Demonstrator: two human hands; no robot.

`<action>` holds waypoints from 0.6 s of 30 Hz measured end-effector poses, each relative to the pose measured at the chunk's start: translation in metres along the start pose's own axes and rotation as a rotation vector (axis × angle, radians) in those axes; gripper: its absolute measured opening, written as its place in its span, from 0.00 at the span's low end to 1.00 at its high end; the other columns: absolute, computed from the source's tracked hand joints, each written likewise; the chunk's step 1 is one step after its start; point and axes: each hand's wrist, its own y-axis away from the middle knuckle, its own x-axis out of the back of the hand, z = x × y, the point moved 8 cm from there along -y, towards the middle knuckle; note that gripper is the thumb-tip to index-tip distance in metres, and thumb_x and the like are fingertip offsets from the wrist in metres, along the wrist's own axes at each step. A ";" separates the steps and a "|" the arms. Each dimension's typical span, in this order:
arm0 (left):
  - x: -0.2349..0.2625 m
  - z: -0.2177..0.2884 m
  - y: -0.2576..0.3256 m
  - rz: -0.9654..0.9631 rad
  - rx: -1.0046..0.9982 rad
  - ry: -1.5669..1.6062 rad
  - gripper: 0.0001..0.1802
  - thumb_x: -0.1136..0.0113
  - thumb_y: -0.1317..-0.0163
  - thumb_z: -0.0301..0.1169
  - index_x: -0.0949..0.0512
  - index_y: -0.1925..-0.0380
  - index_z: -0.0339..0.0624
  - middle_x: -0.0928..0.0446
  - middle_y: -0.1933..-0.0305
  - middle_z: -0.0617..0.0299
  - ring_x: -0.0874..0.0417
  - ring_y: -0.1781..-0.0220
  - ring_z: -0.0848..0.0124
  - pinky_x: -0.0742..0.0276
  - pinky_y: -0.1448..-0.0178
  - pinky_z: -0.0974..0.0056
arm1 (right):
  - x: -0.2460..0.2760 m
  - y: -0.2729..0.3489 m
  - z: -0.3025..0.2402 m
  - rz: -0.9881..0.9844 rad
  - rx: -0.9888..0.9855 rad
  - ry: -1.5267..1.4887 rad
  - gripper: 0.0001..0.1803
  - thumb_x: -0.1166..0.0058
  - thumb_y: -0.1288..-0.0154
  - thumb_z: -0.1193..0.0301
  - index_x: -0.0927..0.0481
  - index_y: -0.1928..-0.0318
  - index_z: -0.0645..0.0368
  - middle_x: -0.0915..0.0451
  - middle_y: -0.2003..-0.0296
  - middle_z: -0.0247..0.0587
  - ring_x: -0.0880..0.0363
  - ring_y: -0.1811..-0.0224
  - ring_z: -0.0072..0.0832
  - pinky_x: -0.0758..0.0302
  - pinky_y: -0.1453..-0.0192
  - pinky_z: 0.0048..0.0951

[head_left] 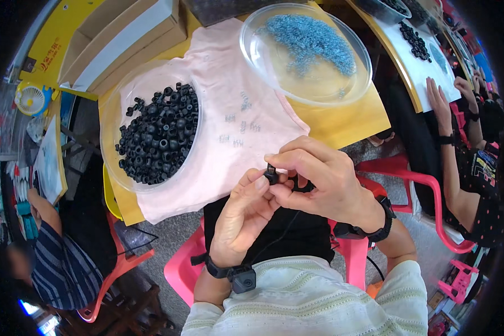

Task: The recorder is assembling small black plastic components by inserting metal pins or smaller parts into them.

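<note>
In front of my body, both hands meet at a small black plastic cord lock (271, 175). My left hand (243, 204) pinches its rounded lower part between thumb and fingertips. From the right, my right hand (325, 179) has thumb and forefinger closed on its narrower upper part. Something dark shows behind the right fingers, too hidden to name. Several small metal springs (243, 127) lie in groups on the pale pink cloth (224, 73) just beyond my hands. To the left, a clear round tray (111, 147) carries a heap of black plastic parts (159, 137).
A clear round tub (341, 101) with a pile of bluish springs (311, 42) stands far right on the yellow table (369, 115). An open cardboard box (123, 45) is at the far left. Co-workers sit on both sides, near red plastic chairs (431, 182).
</note>
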 end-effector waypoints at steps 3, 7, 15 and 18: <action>0.000 0.003 0.001 -0.003 -0.013 -0.047 0.10 0.46 0.29 0.30 0.25 0.53 0.37 0.21 0.48 0.53 0.20 0.44 0.65 0.27 0.35 0.58 | 0.000 -0.001 0.000 -0.015 -0.011 -0.019 0.16 0.36 0.50 0.77 0.21 0.59 0.64 0.24 0.67 0.38 0.20 0.71 0.28 0.21 0.67 0.27; -0.004 0.006 0.004 0.009 -0.080 -0.128 0.09 0.46 0.29 0.29 0.24 0.54 0.37 0.20 0.49 0.52 0.19 0.45 0.64 0.25 0.37 0.59 | -0.001 -0.002 -0.001 -0.033 0.008 -0.047 0.14 0.36 0.52 0.78 0.22 0.62 0.64 0.24 0.68 0.39 0.21 0.72 0.27 0.22 0.69 0.28; 0.007 -0.005 -0.001 0.002 -0.037 -0.149 0.08 0.45 0.29 0.28 0.24 0.55 0.37 0.19 0.51 0.52 0.17 0.47 0.65 0.23 0.39 0.60 | -0.002 0.012 0.005 0.053 0.066 -0.034 0.15 0.36 0.52 0.79 0.21 0.61 0.65 0.24 0.70 0.40 0.21 0.74 0.29 0.23 0.72 0.27; -0.001 0.001 0.000 0.032 -0.095 -0.152 0.08 0.46 0.29 0.27 0.24 0.54 0.36 0.19 0.52 0.51 0.17 0.47 0.65 0.23 0.38 0.60 | 0.002 0.011 0.009 0.029 -0.037 -0.127 0.17 0.35 0.53 0.78 0.20 0.59 0.65 0.23 0.69 0.40 0.20 0.72 0.31 0.22 0.70 0.28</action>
